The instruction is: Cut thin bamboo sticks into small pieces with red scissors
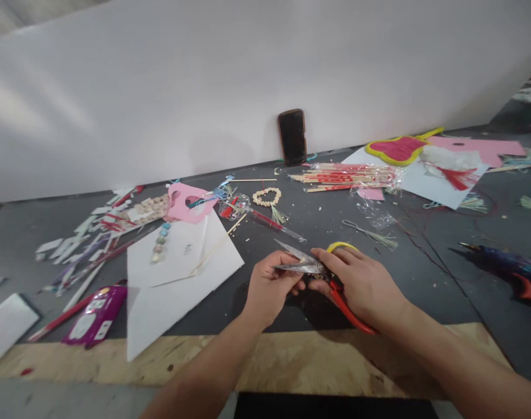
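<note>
My right hand [361,285] grips scissors [298,262] with red and yellow handles, the silver blades apart and pointing left. My left hand [269,288] is closed in a pinch right under the blades, fingertips touching them; what it pinches is too small to make out. Both hands hover over the dark table [422,279] near its front.
White paper sheets [178,273] with a thin stick lie to the left, beside a purple packet [95,314]. A bead ring [266,196], a bag of sticks [348,176], pink cutouts [189,201], a glue gun [505,267] and a phone [292,137] against the wall surround them.
</note>
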The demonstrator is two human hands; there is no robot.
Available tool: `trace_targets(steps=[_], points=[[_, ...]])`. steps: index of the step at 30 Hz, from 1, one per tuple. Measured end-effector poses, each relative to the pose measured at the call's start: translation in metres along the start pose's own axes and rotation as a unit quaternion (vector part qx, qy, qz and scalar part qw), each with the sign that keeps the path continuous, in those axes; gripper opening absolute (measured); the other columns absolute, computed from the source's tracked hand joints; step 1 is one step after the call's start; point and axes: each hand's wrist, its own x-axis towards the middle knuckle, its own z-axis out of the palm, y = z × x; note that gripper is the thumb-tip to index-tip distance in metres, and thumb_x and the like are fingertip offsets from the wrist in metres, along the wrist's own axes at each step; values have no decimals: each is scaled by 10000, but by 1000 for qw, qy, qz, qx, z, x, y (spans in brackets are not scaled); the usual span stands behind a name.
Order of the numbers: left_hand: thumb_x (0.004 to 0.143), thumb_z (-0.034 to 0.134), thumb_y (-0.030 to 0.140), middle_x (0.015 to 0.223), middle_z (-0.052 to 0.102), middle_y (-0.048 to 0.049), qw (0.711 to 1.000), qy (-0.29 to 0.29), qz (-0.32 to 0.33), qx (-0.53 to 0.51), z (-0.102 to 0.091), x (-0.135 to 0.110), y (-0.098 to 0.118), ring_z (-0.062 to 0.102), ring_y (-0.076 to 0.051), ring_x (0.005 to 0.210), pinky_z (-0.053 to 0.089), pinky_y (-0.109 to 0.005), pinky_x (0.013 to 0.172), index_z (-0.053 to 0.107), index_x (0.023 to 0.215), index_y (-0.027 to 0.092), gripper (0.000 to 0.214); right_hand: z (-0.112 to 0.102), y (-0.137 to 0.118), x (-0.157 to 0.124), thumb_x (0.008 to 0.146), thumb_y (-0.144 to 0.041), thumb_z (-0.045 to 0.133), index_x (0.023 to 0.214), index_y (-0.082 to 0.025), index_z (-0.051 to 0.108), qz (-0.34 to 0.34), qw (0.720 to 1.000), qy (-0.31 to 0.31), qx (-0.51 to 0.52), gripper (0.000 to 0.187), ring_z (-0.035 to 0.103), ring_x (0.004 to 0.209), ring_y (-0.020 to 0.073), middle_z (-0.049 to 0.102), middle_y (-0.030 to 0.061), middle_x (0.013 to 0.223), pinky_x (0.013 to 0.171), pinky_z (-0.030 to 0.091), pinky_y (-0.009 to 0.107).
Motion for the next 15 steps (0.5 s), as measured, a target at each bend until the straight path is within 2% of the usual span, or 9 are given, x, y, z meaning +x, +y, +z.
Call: trace_targets(steps=[4,15], points=[[742,654,221,480,594,34,1000,-16,-6,1,-1,-1,-1,535,-75,445,431,-160,438,601,726,150,90,-2,-1,-1,895,-523,409,1180,-152,572,13,1000,-12,-1,496,625,864,232,679,107,946,714,496,336],[776,623,236,470,601,18,998,-49,9,27,-11,2,-4,479,-65,390,387,-165,408,612,697,145,122,-1,-2,0,904,-491,413,1157,-150,587,4,1000,-3,4,459,622,859,221,677,113,933,723,495,328]])
